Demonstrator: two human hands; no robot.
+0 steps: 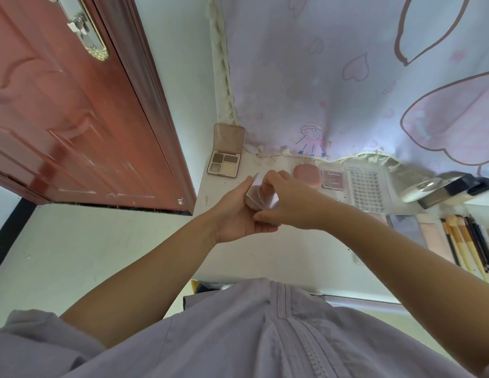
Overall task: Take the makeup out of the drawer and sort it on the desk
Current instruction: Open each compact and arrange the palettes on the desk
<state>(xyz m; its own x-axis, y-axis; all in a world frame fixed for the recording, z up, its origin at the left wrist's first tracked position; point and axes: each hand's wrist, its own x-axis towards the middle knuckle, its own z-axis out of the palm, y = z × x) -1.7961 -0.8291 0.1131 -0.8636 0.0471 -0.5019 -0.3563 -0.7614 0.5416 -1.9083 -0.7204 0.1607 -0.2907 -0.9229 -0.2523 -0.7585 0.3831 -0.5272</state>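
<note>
While the left hand (239,216) cradles a pink compact (261,200) in curled fingers, the right hand (288,203) pinches it.

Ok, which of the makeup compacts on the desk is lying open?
The four-pan eyeshadow palette at the desk's far left corner, its lid propped up against the wall. The pink compact and small red palette are closed.

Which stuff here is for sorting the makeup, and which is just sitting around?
For the job:
- shiny pink compact, held by left hand and right hand
- open eyeshadow palette
- round pink case
- lash tray
- brushes
- desk

Just around:
- red door
- curtain
</note>
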